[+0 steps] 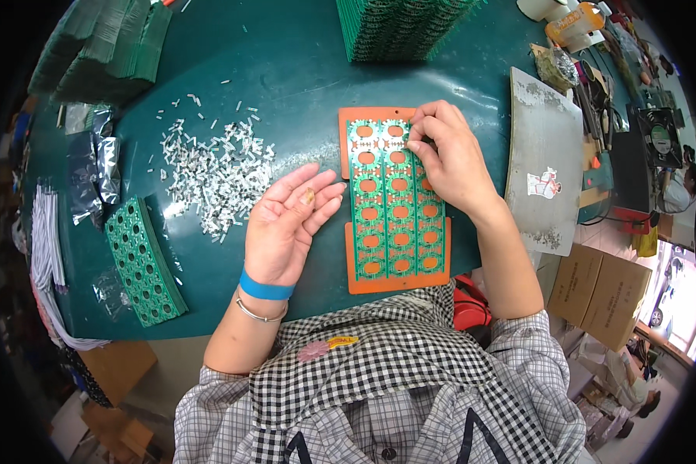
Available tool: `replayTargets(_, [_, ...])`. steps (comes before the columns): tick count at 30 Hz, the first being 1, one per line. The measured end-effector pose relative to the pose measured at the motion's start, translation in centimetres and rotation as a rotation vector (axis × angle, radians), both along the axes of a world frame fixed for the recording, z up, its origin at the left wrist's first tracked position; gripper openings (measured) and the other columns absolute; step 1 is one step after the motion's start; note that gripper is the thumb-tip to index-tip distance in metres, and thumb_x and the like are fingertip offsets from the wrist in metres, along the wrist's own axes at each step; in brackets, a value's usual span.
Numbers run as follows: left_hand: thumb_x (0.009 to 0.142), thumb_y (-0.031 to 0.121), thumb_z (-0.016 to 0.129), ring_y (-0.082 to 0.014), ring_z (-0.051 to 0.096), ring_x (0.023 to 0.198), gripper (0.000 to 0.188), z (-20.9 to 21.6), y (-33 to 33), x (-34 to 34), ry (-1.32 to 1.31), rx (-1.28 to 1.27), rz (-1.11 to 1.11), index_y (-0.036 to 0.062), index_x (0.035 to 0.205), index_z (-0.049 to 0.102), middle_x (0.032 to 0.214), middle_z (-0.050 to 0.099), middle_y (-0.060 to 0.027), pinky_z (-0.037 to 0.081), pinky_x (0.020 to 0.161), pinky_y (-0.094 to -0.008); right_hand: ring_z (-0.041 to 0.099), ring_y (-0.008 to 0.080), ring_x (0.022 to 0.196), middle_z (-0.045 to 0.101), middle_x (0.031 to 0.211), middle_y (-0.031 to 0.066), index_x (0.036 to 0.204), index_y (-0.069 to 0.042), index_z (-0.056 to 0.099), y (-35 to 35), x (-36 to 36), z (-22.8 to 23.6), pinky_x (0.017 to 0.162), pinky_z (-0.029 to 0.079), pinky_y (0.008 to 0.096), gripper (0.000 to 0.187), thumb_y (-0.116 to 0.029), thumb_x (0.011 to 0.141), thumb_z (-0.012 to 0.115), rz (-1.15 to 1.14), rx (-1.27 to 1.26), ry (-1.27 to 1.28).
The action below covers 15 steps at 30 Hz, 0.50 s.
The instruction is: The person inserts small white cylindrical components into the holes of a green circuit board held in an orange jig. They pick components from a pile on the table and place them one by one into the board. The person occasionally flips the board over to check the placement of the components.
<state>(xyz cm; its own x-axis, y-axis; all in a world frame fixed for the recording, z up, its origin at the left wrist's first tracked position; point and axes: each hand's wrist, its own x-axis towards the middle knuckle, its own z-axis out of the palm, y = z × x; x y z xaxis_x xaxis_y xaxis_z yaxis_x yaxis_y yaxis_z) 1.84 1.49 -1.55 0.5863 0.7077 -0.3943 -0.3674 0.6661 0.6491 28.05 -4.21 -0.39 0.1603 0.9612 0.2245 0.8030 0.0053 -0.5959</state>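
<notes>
A green circuit board panel (384,197) with rows of oval cut-outs lies on an orange fixture plate (398,284). My right hand (448,155) is over the panel's upper right corner, thumb and forefinger pinched together. Whatever sits between those fingertips is too small to make out. Just left of the panel, my left hand (286,220) is held palm up with its fingers stretched out and the thumb across the palm; a yellowish-brown patch shows on the thumb. To the left of that hand, a loose pile of small white-and-silver parts (216,170) is spread over the green tabletop (294,85).
A stack of green panels (147,263) stands at the left, beside silvery bags (93,170) and white cable bundles (46,240). More panels are piled at the far left (100,50) and far middle (402,27). A worn grey metal sheet (545,155) borders the right side.
</notes>
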Motion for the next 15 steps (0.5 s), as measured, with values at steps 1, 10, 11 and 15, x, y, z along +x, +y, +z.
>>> replayTargets(1, [0.099, -0.001, 0.054, -0.0330, 0.062, 0.120, 0.039, -0.04, 0.00, 0.03, -0.004, -0.006, 0.003, -0.0068, 0.138, 0.048, 0.134, 0.059, -0.0242, 0.055, 0.102, -0.0384, 0.056, 0.0297, 0.103, 0.057, 0.106, 0.0104, 0.088, -0.001, 0.058, 0.02, -0.07, 0.02, 0.087, 0.048, 0.0378, 0.010, 0.003, 0.084, 0.066, 0.001, -0.002, 0.000])
replayTargets(10, [0.100, 0.001, 0.053, -0.0322, 0.063, 0.120, 0.036, -0.24, -0.22, 0.10, -0.040, -0.009, -0.036, -0.0063, 0.135, 0.050, 0.136, 0.057, -0.0250, 0.055, 0.102, -0.0386, 0.058, 0.0307, 0.101, 0.059, 0.105, 0.0098, 0.089, 0.000, 0.061, 0.37, -0.66, 0.19, 0.084, 0.050, 0.0413, 0.009, 0.000, 0.083, 0.067, 0.005, 0.055, -0.072])
replayTargets(11, [0.100, 0.001, 0.053, -0.0322, 0.063, 0.120, 0.036, -0.20, -0.24, 0.18, -0.046, -0.009, -0.042, -0.0063, 0.135, 0.050, 0.137, 0.057, -0.0251, 0.055, 0.102, -0.0387, 0.058, 0.0304, 0.100, 0.059, 0.104, 0.0095, 0.090, 0.000, 0.061, 0.46, -0.78, 0.18, 0.084, 0.051, 0.0415, 0.009, 0.000, 0.083, 0.068, 0.010, 0.072, -0.098])
replayTargets(15, [0.100, 0.001, 0.053, -0.0328, 0.061, 0.123, 0.037, 0.10, -0.35, 0.39, -0.067, -0.009, -0.049, -0.0067, 0.135, 0.049, 0.141, 0.052, -0.0251, 0.055, 0.103, -0.0396, 0.059, 0.0293, 0.099, 0.060, 0.104, 0.0083, 0.091, -0.001, 0.061, 0.72, -1.05, -0.08, 0.082, 0.051, 0.0418, 0.011, -0.005, 0.083, 0.068, 0.025, 0.082, -0.226])
